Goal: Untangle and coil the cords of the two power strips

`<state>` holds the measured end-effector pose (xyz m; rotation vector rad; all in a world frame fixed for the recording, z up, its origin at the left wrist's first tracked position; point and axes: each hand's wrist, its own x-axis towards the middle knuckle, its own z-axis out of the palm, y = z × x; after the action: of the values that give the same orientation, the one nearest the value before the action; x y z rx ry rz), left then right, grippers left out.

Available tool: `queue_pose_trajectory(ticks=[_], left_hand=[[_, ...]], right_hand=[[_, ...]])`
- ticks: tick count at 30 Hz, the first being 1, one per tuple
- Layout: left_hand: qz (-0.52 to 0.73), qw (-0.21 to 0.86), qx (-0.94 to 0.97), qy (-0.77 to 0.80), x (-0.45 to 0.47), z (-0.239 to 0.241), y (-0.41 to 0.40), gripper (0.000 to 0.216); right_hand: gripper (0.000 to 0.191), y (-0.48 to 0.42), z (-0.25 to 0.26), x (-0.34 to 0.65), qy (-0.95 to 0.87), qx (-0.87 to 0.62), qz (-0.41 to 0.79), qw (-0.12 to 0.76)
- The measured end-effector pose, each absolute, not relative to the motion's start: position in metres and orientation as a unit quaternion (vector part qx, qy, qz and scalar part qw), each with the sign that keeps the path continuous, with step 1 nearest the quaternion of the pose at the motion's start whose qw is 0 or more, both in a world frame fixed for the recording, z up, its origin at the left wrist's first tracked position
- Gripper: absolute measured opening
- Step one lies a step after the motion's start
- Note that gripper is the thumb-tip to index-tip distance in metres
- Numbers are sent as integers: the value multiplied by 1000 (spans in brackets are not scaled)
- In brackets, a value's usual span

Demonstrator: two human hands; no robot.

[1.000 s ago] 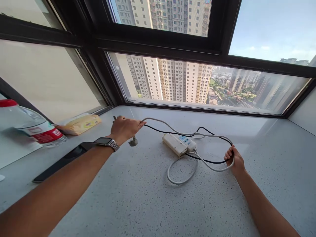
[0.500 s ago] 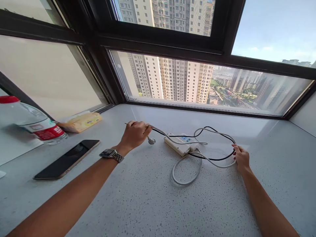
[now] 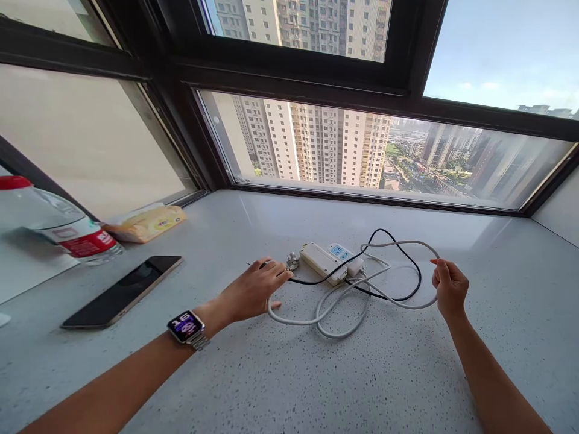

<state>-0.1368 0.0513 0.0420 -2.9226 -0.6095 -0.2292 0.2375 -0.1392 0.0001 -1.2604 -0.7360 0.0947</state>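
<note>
My left hand (image 3: pixel 257 288) is low over the counter, thumb spread from its fingers. The black cable (image 3: pixel 312 282) runs beneath the fingers, its thin tip showing beyond the knuckles. A bend of white cable (image 3: pixel 294 322) comes out by the thumb. My right hand (image 3: pixel 450 287) is closed around another stretch of that white cable. Between the hands lies a cream power strip (image 3: pixel 322 263) with a blue socket face (image 3: pixel 339 251) and a white plug block (image 3: pixel 355 266) against it. A grey-white pronged plug (image 3: pixel 292 261) rests just past my left fingertips.
Left of my arm lie a dark phone (image 3: pixel 122 292), a tissue pack (image 3: pixel 154 223) and a tilted clear bottle (image 3: pixel 67 226) with a red cap. Dark window frames (image 3: pixel 353 199) border the speckled counter (image 3: pixel 362 386) at the back; a wall (image 3: pixel 556 205) stands to the right.
My left hand has come lower and nearer, its thumb spreading, bringing the cables down. The black loop has left my right hand, which has shifted slightly right with the white cable.
</note>
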Motion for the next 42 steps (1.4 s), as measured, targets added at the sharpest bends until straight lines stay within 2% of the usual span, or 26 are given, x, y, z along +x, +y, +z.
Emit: queue_pose_trajectory(ticks=[6, 10, 18, 22, 26, 28, 30, 33, 35, 38, 42], left_hand=[[-21, -5, -972, -233, -139, 95, 58, 65], [-91, -35, -968, -231, -121, 104, 56, 46], [-199, 22, -971, -133, -63, 97, 25, 42], [-205, 39, -976, -70, -42, 92, 8, 39], [-201, 3, -965, -166, -24, 73, -6, 37], [-212, -52, -943, -250, -12, 63, -12, 34], [-225, -157, -910, -311, 4, 57, -16, 33], [-232, -434, -804, -333, 34, 53, -16, 32], [-218, -574, -723, -316, 55, 54, -13, 26], [-220, -658, -657, -293, 75, 57, -10, 19], [-267, -827, -461, -179, 74, 58, -16, 34]], right_hand=[[39, -143, -6, 243, -327, -579, 69, 744], [38, -141, -3, 236, -332, -567, 77, 750], [37, -146, 11, 212, -400, -577, 68, 709], [39, -145, 16, 204, -405, -578, 82, 703], [38, -144, 18, 197, -400, -560, 85, 721], [36, -145, 19, 190, -417, -559, 69, 714], [34, -146, 21, 180, -452, -565, 40, 690], [31, -147, 28, 161, -516, -555, 4, 653], [30, -146, 34, 150, -537, -535, 10, 652], [36, -140, 40, 141, -501, -513, 102, 689], [33, -134, 42, 146, -386, -492, 310, 716]])
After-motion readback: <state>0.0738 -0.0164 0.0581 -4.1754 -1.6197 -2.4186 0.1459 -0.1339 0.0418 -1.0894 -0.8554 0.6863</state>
